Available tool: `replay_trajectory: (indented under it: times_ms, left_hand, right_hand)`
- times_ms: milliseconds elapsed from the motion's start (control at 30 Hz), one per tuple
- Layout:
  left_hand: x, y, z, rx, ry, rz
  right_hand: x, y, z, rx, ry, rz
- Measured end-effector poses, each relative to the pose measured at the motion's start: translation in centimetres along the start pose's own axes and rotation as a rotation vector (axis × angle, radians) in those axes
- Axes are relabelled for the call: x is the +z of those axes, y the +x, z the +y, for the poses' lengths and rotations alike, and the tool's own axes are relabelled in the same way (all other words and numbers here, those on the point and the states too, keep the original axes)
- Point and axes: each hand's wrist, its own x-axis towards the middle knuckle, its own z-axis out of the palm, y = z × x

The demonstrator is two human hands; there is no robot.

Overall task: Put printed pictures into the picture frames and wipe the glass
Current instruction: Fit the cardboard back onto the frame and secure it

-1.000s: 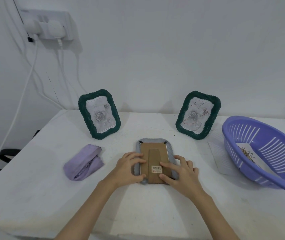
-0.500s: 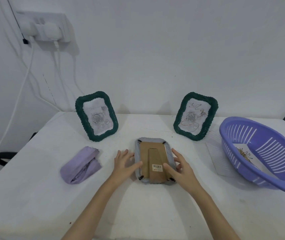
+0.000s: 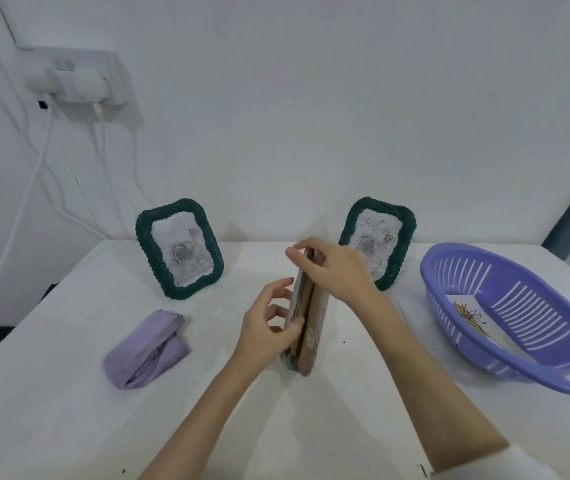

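A grey picture frame [image 3: 306, 315] stands on edge at the centre of the picture, its brown cardboard back facing right, the right hand [image 3: 333, 268] pinching its top end and the left hand [image 3: 266, 329] gripping its left side with thumb curled round the edge. Two green frames [image 3: 179, 249] [image 3: 377, 239] holding rose prints stand behind on the white table [image 3: 69, 427], a folded lilac cloth [image 3: 146, 349] at lower left and a purple basket [image 3: 515, 317] with a printed picture [image 3: 477, 318] at right
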Motion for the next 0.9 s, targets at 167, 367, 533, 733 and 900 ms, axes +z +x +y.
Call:
replay_trajectory:
  times_ms: [167, 367, 533, 733, 900]
  left_hand:
    - [-0.5, 0.7, -0.4, -0.099, -0.053, 0.128]
    - [-2.0, 1.5, -2.2, -0.227, -0.315, -0.040]
    - [-2.8, 1.4, -4.1, -0.223, -0.197, 0.001]
    - [-2.2, 1.3, -6.1, -0.199, 0.110, 0.008]
    - [-2.5, 1.1, -7.3, -0.212, 0.837, -0.032]
  right_hand:
    - [-1.3, -0.3, 1.4, 0.044, 0.001, -0.004]
    - [-1.1, -1.0, 4.1, 0.053, 0.605, -0.156]
    - [2.5, -2.2, 7.6, 0.102, 0.554, -0.195]
    - [6.5, -3.2, 9.8, 0.142, 0.215, -0.231]
    - [7.8, -3.7, 10.8, 0.110, 0.031, -0.205]
